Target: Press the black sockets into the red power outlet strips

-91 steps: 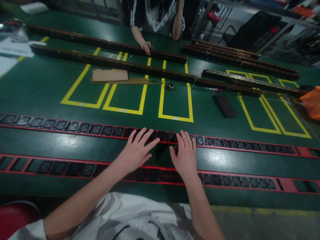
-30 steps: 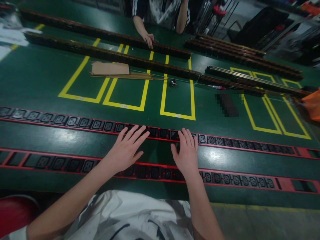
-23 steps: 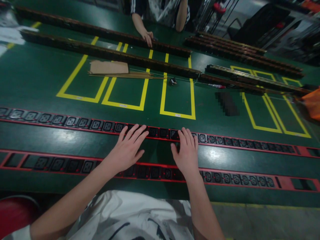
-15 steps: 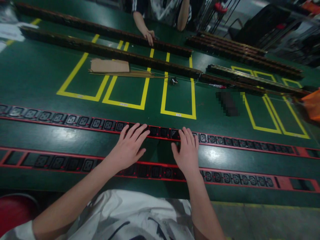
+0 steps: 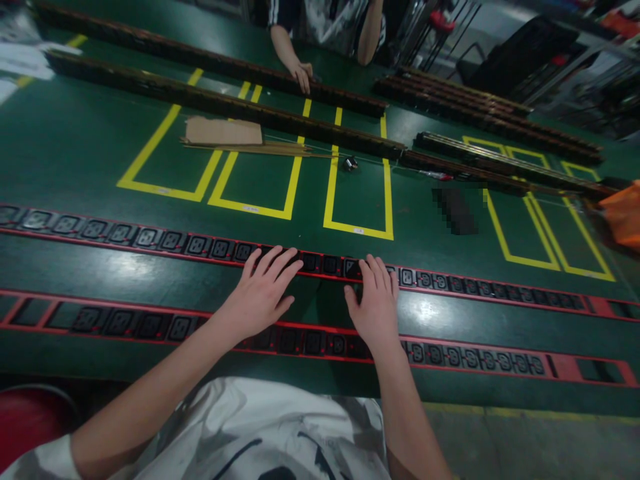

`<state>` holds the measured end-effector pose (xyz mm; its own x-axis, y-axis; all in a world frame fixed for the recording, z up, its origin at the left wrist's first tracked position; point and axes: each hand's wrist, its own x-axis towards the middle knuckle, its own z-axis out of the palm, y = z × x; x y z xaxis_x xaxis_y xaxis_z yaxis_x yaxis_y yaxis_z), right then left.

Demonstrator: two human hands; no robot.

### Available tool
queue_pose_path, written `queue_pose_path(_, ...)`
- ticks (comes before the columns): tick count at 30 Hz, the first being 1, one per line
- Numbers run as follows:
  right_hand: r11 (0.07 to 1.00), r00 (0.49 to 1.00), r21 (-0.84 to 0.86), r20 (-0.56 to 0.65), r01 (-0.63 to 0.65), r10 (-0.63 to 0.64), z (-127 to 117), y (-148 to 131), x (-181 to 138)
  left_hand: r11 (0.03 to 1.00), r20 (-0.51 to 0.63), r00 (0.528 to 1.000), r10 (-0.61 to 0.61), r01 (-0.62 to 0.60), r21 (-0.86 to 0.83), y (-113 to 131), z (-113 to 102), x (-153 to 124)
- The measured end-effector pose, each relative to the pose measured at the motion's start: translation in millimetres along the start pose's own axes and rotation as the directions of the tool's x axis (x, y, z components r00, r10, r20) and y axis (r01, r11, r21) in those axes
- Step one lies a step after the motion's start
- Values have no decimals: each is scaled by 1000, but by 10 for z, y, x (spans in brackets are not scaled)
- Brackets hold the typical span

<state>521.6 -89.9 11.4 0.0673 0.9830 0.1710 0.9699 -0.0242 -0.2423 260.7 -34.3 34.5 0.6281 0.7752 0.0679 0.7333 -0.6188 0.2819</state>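
Two long red strips fitted with rows of black power sockets run side by side across the green table. On the farther socket strip (image 5: 330, 265) rest the fingertips of my left hand (image 5: 261, 293), spread and palm down. My right hand (image 5: 375, 293) lies farther along the same strip, fingers stretched over its sockets and thumb apart. Several sockets show between the two hands. The nearer socket strip (image 5: 313, 342) passes beneath my forearms, which hide parts of it. Neither hand grips anything.
Long dark rails (image 5: 225, 101) lie across the far side, with more rails (image 5: 490, 110) stacked at right. A cardboard piece (image 5: 223, 131), a small metal part (image 5: 351, 163) and an orange item (image 5: 623, 213) are on the table. Opposite, a co-worker's hand (image 5: 301, 75) touches a rail.
The view has shifted slightly. Both of my hands keep their places on the farther strip, and nothing has been picked up or let go.
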Motion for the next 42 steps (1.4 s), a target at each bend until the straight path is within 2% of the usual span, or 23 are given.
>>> queue_pose_path(42, 1000, 1000, -1, -11, -19, 19, -19, -45, 23, 1000, 3, 1000, -4, 4, -27, 6, -14, -1)
